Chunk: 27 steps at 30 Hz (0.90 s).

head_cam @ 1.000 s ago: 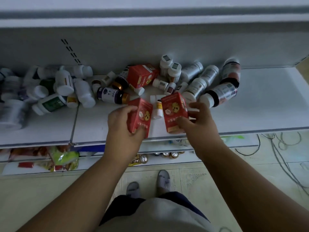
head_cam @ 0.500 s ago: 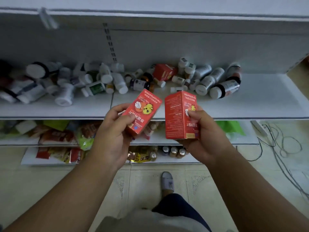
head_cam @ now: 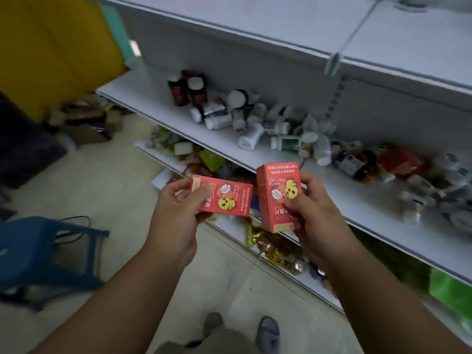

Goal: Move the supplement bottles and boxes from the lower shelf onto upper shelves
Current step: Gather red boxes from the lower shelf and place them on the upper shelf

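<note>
Your left hand (head_cam: pixel 176 213) is closed on a red box (head_cam: pixel 224 196), thumb over its near end and fingers behind, so the box lies roughly level with its chick picture facing you. Your right hand (head_cam: pixel 315 213) grips a second red box (head_cam: pixel 278 198) from its right side, and this one stands nearly upright, its print upside down to you. The two boxes sit close together but do not touch, both held out in front of the shelving, off any shelf.

Behind them the lower shelf (head_cam: pixel 344 198) carries a loose heap of supplement bottles (head_cam: pixel 255 123) (mostly white ones lying on their sides, with a few dark bottles (head_cam: pixel 187 89) standing at the left end). A third red box (head_cam: pixel 399 162) lies among the bottles farther right. The upper shelf (head_cam: pixel 293 24) runs above the heap. Below, a bottom shelf holds bright snack packets (head_cam: pixel 270 244). A blue stool (head_cam: pixel 43 251) stands on the floor at your left.
</note>
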Tool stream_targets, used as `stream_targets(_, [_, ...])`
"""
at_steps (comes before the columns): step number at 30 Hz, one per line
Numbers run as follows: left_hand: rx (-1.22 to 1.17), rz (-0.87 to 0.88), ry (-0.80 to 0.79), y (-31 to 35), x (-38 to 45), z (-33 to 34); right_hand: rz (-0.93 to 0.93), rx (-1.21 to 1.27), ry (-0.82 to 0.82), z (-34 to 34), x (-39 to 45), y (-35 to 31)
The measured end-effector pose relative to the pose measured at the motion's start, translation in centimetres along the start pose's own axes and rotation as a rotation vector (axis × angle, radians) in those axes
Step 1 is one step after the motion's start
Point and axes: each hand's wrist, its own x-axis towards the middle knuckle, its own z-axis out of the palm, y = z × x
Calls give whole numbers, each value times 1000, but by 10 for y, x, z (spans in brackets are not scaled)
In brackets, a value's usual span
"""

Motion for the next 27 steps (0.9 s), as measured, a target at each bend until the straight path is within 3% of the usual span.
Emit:
stream_targets(8, [-49,48,166,46,45,-102,-20,-126,-245,130,71,7])
stream_targets(15, [-113,39,141,121,129,-181,-42,-145,-232,250,136,-3])
stream_targets(22, [-54,-3,84,161,226,-186,44,-33,-313,298,212,-21])
stream_targets(27, [-95,8,-24,200,291,-187,-125,-36,-204,333,269,-40])
